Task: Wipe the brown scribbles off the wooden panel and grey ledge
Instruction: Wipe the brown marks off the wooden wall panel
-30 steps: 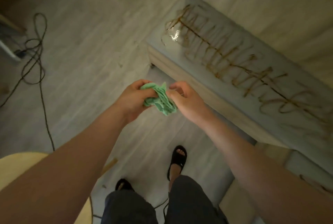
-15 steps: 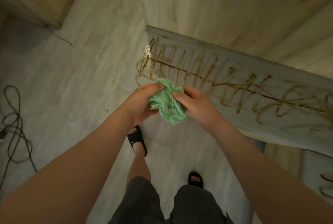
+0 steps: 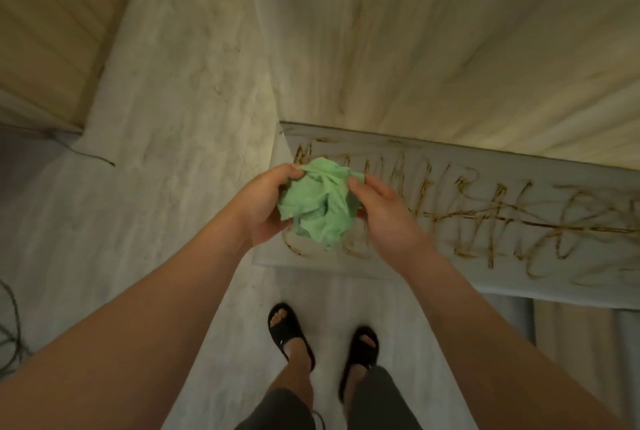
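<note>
Head view. A crumpled green cloth [image 3: 318,208] is grasped between the left hand [image 3: 259,208] and the right hand [image 3: 384,218], with the fingers of both curled round it, above the left end of the grey ledge [image 3: 540,170]. Brown scribbles [image 3: 502,222] are seen unwiped along the ledge. The cloth is judged to be in preparation; next it is to be pressed onto the marks and rubbed.

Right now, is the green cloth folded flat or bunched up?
Bunched up. The cloth is a crumpled wad with creases, pinched between the left hand and right hand above the ledge.
</note>
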Available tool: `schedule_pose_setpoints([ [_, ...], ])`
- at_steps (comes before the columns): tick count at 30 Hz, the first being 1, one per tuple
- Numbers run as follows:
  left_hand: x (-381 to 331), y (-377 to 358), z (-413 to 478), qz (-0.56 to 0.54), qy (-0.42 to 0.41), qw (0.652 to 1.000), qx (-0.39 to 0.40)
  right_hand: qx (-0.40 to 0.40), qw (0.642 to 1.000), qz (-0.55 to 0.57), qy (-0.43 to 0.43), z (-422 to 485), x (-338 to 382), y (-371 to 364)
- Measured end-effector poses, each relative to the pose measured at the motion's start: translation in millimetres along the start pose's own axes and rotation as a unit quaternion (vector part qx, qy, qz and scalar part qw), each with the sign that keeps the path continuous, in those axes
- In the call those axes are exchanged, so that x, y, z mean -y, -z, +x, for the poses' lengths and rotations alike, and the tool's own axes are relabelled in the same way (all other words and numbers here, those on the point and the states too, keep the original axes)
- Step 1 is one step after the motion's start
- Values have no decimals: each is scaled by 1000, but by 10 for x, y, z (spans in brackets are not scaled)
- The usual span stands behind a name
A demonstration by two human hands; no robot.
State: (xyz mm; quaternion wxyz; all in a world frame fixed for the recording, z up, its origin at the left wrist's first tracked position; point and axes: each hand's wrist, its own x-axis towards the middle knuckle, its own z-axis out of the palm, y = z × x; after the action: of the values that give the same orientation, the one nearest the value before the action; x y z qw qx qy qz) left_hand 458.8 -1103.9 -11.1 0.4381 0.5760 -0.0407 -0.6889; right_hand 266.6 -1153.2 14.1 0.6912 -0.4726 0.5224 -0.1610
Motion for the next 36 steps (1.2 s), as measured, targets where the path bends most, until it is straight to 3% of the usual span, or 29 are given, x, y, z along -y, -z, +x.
schedule_pose_setpoints([
  [9, -1001, -234, 81, 60, 28, 994, 82, -9, 998, 58, 25, 470, 487, 87],
  [15, -1483, -233, -52, 31, -48, 991, 122, 49, 996, 48, 62, 504, 668, 116],
  [19, -1713, -41, -113, 97, -59, 974, 197, 45, 996, -6, 83, 510, 846, -48],
  [22, -1905, 181, -15, 178, -47, 955, 231, 14, 993, 97, 58, 629, 1004, -149],
  [25, -2048, 449, 182, 247, -42, 949, 190, -2, 963, 264, 45, 824, 1141, -249],
  [30, -2028, 691, 386, 150, -66, 976, 141, 63, 887, 457, 29, 1090, 1049, -545],
  [32, -1993, 687, 466, 124, -59, 978, 158, 69, 898, 431, 48, 1172, 976, -665],
  [34, -1943, 646, 553, 121, -51, 974, 185, 15, 948, 308, 84, 1250, 895, -786],
  [36, -1875, 581, 661, 132, -32, 965, 223, -34, 975, 193, 101, 1308, 751, -850],
])
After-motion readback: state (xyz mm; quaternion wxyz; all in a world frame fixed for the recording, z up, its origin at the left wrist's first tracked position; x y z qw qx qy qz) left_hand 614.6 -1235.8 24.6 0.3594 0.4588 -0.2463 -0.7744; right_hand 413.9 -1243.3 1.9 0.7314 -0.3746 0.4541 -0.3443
